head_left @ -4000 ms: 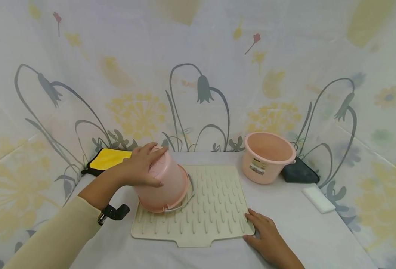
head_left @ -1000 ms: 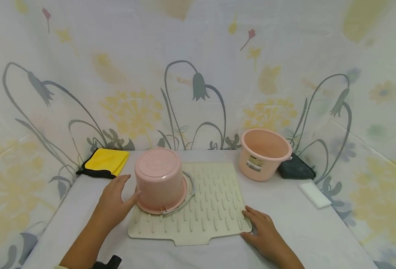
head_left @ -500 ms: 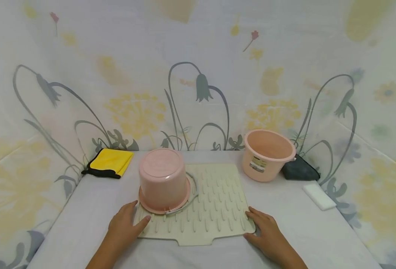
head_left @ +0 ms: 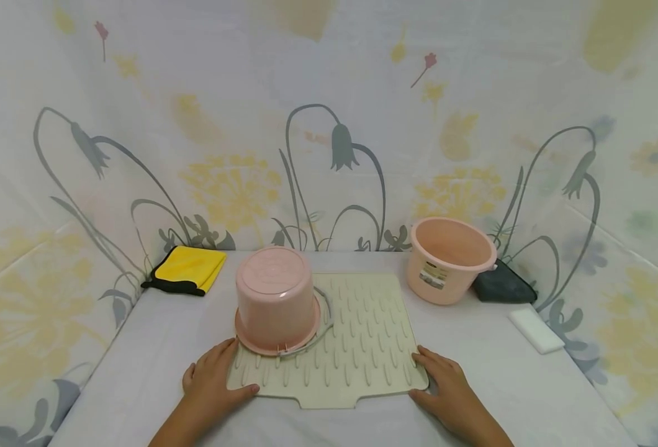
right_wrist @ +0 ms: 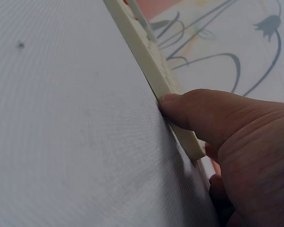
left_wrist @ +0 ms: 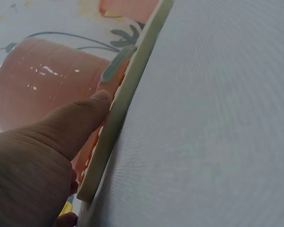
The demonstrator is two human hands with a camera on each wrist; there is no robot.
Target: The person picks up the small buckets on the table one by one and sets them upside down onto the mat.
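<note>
1. Head view, clock centred on the cream ribbed rectangular mat [head_left: 362, 354]: mat flat on the white-covered table [head_left: 536, 397].
2. Glossy pink round plastic bucket [head_left: 275, 292] upside down on the mat, 10 o'clock; its grey curved handle [head_left: 327, 326] lies round the rim's right side.
3. Left hand [head_left: 211, 382] at 8 o'clock, right hand [head_left: 446, 391] at 4 o'clock, at the mat's near corners. Each grip is loosely spread, thumb at the near edge, fingers at the side edge; neither is closed round anything.
4. Left wrist view adds the mat's thick edge, the thumb lying along its top.
5. Right wrist view adds the thumb tip touching the edge face; head view hides this.
6. Head view alone shows whole: upright peach bucket [head_left: 452, 261] with paper label [head_left: 431, 275], 2 o'clock; folded yellow cloth [head_left: 189, 267] with black border, 10 o'clock; white rectangular block [head_left: 536, 330], 3 o'clock.
</note>
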